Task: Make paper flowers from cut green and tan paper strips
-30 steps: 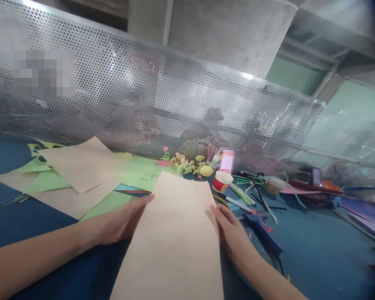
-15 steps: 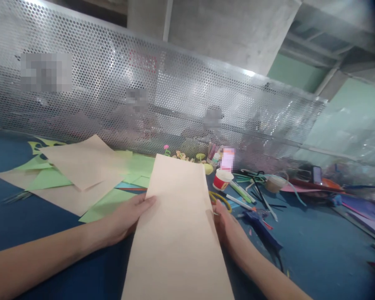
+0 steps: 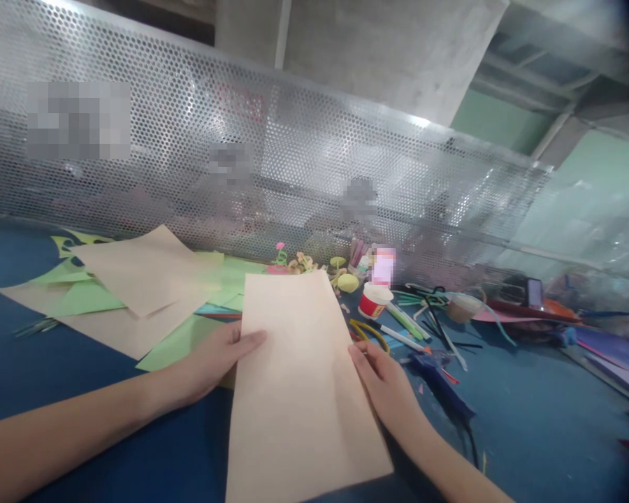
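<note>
One cream sheet of paper point(image 3: 293, 391) is held up above the blue tabletop point(image 3: 534, 426), between your hands. Your left hand point(image 3: 210, 363) pinches its left edge, thumb on top; your right hand point(image 3: 391, 384) grips its right edge. Beyond stands a red-and-white paper cup point(image 3: 374, 303).

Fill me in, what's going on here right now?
A person is holding a pale sheet over the blue table, the left hand on one long edge and the right hand on the other. Beyond the left forearm, beige and green sheets lie overlapping. On the right side stand a red-and-white cup and, nearer, a blue tool, possibly a glue gun, lying down.
</note>
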A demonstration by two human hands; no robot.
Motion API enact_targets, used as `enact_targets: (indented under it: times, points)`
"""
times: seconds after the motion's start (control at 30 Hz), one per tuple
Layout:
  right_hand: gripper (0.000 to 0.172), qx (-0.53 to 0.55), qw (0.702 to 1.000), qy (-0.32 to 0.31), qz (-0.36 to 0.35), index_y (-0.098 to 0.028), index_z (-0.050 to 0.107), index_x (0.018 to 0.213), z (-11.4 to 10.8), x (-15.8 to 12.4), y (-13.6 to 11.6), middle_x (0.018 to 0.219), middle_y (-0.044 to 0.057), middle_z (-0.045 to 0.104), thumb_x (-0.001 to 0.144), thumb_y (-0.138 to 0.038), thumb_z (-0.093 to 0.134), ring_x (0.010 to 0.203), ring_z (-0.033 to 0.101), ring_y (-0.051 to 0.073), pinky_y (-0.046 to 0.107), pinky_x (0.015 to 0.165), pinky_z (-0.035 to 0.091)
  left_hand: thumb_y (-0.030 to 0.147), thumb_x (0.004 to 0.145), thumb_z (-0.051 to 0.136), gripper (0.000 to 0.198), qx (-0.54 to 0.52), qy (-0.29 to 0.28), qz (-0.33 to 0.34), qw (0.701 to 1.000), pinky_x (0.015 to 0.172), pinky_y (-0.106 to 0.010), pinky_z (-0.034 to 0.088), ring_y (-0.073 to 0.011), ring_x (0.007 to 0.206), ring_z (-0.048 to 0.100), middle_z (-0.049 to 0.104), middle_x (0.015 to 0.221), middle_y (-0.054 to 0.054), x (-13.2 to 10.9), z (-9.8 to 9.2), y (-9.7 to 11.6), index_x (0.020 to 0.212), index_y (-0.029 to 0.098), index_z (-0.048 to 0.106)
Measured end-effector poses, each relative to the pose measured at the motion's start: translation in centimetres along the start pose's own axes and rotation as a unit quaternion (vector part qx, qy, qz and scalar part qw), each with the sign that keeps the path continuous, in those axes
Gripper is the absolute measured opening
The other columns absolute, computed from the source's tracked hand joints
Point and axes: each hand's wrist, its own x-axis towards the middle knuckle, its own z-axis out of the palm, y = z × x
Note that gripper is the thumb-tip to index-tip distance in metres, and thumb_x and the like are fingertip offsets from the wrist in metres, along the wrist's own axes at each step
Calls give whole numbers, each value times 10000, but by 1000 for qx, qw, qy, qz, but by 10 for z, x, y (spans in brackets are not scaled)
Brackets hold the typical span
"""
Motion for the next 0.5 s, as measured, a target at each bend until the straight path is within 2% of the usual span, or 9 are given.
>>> enact_targets:
  times: [0.17, 0.33, 0.43, 0.5]
  points:
    - [294, 56, 998, -16, 36, -204, 525, 760, 1, 2, 4, 549, -29, 510, 784, -492, 469, 491, 446, 136, 236, 471, 332, 410, 732, 579, 405, 3, 27, 16, 999, 825, -331, 453, -250, 987, 586, 638, 1078, -32, 2, 0, -2, 1086, 213, 578]
    - [296, 36, 999, 30, 8, -195, 525, 725, -4, 5, 5, 582, -9, 540, 769, -486, 497, 527, 471, 145, 244, 497, 353, 410, 736, 571, 393, -6, 26, 8, 1000, 824, -352, 455, -274, 977, 588, 661, 1025, -55, 1, 0, 0, 1062, 191, 602]
    - [348, 72, 996, 35, 38, -192, 547, 691, -7, 5, 2, 550, -3, 535, 785, -513, 448, 508, 473, 146, 239, 450, 344, 412, 744, 566, 393, -22, 39, 15, 999, 802, -356, 468, -269, 940, 605, 665, 1015, -52, 1, -2, 0, 1078, 209, 596]
    - [366, 98, 993, 10, 66, -195, 530, 638, -8, 5, 0, 487, -21, 495, 771, -528, 454, 437, 443, 130, 231, 393, 318, 418, 749, 560, 395, -27, 61, 24, 998, 789, -349, 473, -254, 901, 621, 665, 1018, -44, 1, -3, 1, 1093, 226, 585]
